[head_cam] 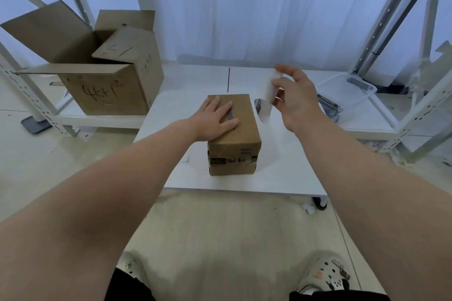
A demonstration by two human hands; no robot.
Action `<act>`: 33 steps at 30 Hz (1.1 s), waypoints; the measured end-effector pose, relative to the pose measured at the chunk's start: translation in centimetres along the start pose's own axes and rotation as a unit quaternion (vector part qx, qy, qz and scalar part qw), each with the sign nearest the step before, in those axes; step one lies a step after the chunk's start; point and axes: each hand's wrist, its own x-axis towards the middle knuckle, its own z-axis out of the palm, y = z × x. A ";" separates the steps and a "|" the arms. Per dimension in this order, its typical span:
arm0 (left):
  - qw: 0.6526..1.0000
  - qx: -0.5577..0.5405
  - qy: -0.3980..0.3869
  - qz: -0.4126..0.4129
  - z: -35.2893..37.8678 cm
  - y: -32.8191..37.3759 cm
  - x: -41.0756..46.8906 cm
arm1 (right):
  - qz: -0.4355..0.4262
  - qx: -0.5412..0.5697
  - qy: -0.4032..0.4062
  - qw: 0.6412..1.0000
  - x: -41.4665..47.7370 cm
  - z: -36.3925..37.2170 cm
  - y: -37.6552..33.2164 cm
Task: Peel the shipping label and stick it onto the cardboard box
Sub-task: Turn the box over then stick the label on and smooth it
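Right now my left hand lies flat and open on top of the cardboard box, which sits mid-table with its long axis running away from me. My right hand pinches the shipping label just right of the box and above the table. The strip hangs roughly upright, long axis vertical. I judge it must travel leftward and lie flat.

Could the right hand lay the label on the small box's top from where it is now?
Probably yes. The right hand holds the label in the air just beside the small box, nothing between them. The left hand lies flat on the top's left part; the right strip is bare.
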 end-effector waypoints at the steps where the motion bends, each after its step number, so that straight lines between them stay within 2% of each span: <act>1: 1.000 0.009 -0.006 0.006 0.0 0.2 -0.5 | -0.005 0.001 0.004 1.000 0.1 0.0 -0.2; 5: 0.998 0.064 -0.016 0.013 0.3 0.8 -2.1 | -0.017 0.017 0.035 0.999 0.0 -0.2 -1.0; 9: 0.993 0.116 0.004 0.027 0.1 0.7 -2.8 | -0.016 -0.014 0.038 0.999 -1.0 -0.1 -1.3; 22: 0.997 0.061 0.043 0.008 -0.1 0.5 -1.3 | -0.072 -0.085 0.041 0.993 -2.1 1.0 -1.4; 25: 0.994 -0.013 0.100 0.051 -0.9 1.2 -1.4 | -0.078 -0.090 0.048 0.992 -1.0 1.0 -1.1; 29: 0.944 -0.193 0.215 0.160 -3.2 3.3 -2.9 | -0.100 -0.100 0.051 0.989 0.0 1.5 -1.4; 31: 0.927 -0.195 0.258 0.190 -3.9 4.1 -3.6 | -0.120 -0.117 0.054 0.984 0.0 2.0 -1.4; 33: 0.923 -0.090 0.298 0.227 -3.9 4.5 -3.9 | -0.137 -0.133 0.050 0.980 -0.4 2.5 -1.1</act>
